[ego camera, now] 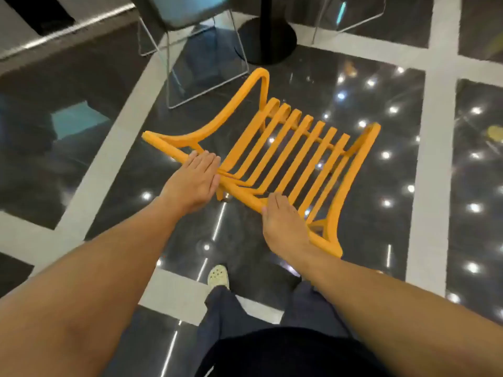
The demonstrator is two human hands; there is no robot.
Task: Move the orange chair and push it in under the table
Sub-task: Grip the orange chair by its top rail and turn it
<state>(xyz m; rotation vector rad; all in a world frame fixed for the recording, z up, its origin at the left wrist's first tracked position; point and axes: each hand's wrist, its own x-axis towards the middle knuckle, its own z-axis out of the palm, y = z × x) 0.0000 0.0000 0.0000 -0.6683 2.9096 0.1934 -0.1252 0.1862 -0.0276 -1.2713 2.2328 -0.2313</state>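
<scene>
The left hand (194,183) lies palm-down over the top rail of the orange chair (283,156), its fingers (206,161) curled over the rail's far edge; the grip looks closed around the rail, though the underside is hidden. The right hand (283,224) rests on the same rail further along, fingers draped forward onto the slats, and whether it truly clamps the rail cannot be told from this angle. Both arms are stretched forward from the body.

The chair, a slatted orange frame with curved armrests, stands on the glossy dark floor (381,186) with white bands, turned at an angle to the person. Ahead of it, still apart, rises the black pedestal table base (268,36); a teal-seated chair (190,14) on thin wire legs sits just left of that base.

The step in hand seems to be the carrying or steering of the chair toward the table, with the push-in not yet done. The next move likely calls for squaring the chair toward the pedestal and keeping its left armrest clear of the wire-legged chair's frame.
</scene>
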